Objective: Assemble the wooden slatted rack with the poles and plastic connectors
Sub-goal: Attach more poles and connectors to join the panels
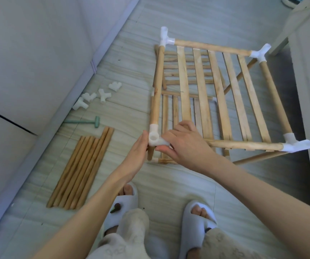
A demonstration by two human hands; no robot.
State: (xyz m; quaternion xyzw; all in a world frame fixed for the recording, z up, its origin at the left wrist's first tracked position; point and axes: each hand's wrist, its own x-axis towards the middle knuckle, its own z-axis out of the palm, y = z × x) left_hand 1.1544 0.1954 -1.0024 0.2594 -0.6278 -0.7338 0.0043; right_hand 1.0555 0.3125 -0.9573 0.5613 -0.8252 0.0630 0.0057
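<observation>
Tiled floor (pixel 169 184) carries everything; person stands over it in slippers. Biggest item is the wooden slatted rack (pixel 215 94), its top tier a slatted panel framed by poles with white connectors at four corners, raised off the floor on legs, with a lower slatted tier visible underneath. Spare poles (pixel 81 169) lie bundled side by side to the left, near the wall, likely kept parallel so they don't roll and stay within reach. Small green mallet (pixel 87 122) lies just beyond them, probably for tapping joints tight. Four loose plastic connectors (pixel 98 96) sit farther back by the wall, unused so far. Near-left corner connector (pixel 155 138) is the work point: left hand (pixel 137 152) has fingers straight, pressed flat against the connector's outer side, bracing it. Right hand (pixel 186 144) is curled over the inner side, thumb under and fingers on top, pinching the connector where the front pole enters. Looks like seating or aligning this corner joint; upward socket is open, so an upright pole likely goes in next
</observation>
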